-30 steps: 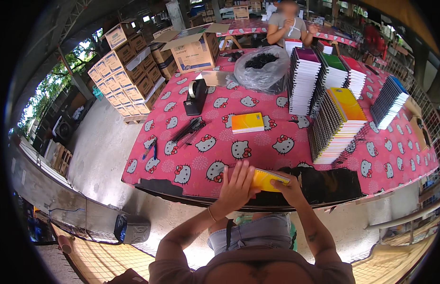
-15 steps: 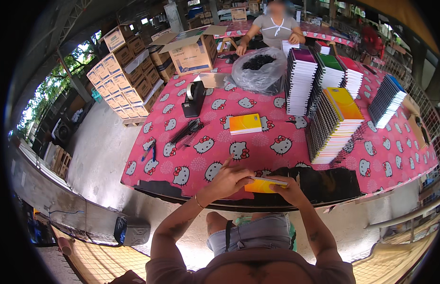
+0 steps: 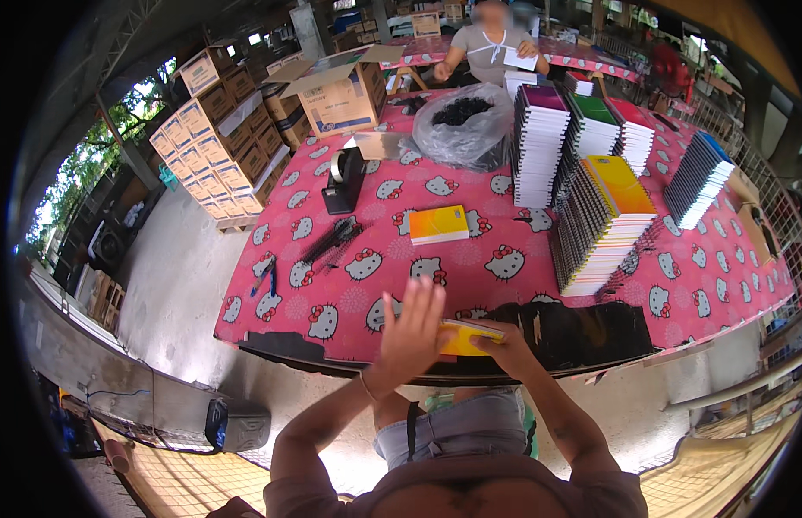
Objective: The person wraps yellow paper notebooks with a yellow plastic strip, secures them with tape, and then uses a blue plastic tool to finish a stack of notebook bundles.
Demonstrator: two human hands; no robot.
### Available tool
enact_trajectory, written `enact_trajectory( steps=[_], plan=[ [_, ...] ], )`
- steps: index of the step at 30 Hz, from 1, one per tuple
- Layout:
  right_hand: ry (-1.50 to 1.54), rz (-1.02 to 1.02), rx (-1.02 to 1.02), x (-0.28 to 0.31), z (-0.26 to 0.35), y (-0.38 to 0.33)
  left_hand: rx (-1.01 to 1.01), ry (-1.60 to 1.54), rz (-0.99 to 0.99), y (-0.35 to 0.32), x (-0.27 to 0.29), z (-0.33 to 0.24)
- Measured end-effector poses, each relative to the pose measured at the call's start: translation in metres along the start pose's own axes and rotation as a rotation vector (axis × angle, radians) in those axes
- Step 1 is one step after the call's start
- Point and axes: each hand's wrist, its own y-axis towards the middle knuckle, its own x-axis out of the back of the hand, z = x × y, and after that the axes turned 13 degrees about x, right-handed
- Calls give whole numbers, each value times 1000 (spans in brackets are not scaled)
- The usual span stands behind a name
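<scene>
While the right hand pinches a yellow notebook by its right end, the left hand, fingers outstretched, is at the notebook's left end

The left forearm slants up from the lower left of centre, elbow bent outward; the left hand stands just below the middle of the frame, its back toward the camera, fingers straight, nearly together and pointing up; the right forearm rises from the lower right of centre, leaning inward; the right hand, slightly lower in the frame, is bent into a grip, thumb pointing left, its other fingers mostly hidden; the two hands are near each other.
</scene>
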Motion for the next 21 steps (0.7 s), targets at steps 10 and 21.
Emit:
enact_trajectory(
  steps=[10, 21],
  plan=[
    [-30, 77, -36, -5, 27, 4, 63, -128, -24, 8, 7, 3],
    [-136, 88, 79, 16, 13, 9, -275, -305, 121, -54, -29, -36]
  ],
)
